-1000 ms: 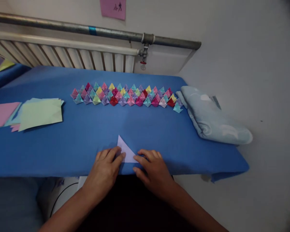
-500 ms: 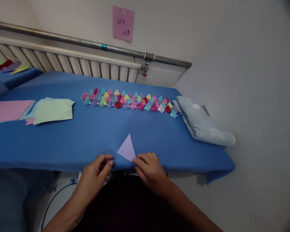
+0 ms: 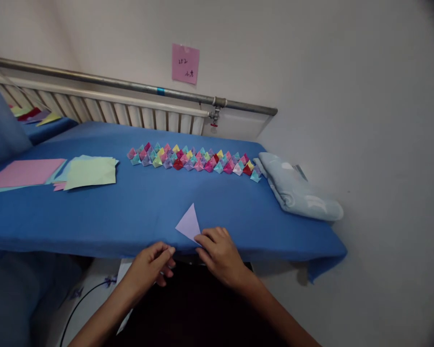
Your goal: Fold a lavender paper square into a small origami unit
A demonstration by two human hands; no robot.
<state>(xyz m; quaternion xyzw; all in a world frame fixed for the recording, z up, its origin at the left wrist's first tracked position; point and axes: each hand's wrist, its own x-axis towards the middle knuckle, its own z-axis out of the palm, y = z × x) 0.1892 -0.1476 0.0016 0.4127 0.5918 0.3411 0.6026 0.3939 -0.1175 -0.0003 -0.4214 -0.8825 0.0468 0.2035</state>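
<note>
A light purple piece of paper (image 3: 189, 224), folded to a pointed triangular shape, lies on the blue cloth near the front edge. My right hand (image 3: 219, 254) pinches its lower right corner between thumb and fingers, covering that corner. To the left and a little lower, my left hand (image 3: 154, 266) hangs over the cloth's edge, apart from the paper. Its thumb rests against the index finger and the other fingers curl loosely, with nothing visible in them. Farther back, several small folded paper pieces (image 3: 188, 160) in many colours stand in close rows.
Stacks of pink paper (image 3: 25, 173) and pale green paper (image 3: 90, 173) lie on the left of the blue cloth (image 3: 137, 212). At the right end sits a folded light blue blanket (image 3: 298, 188). A radiator (image 3: 144, 115) and a pipe (image 3: 123, 86) run along the wall.
My left hand has lowered slightly, and its thumb and index finger have come together. My right hand keeps hold of the paper's corner. The camera view has tilted up a little.
</note>
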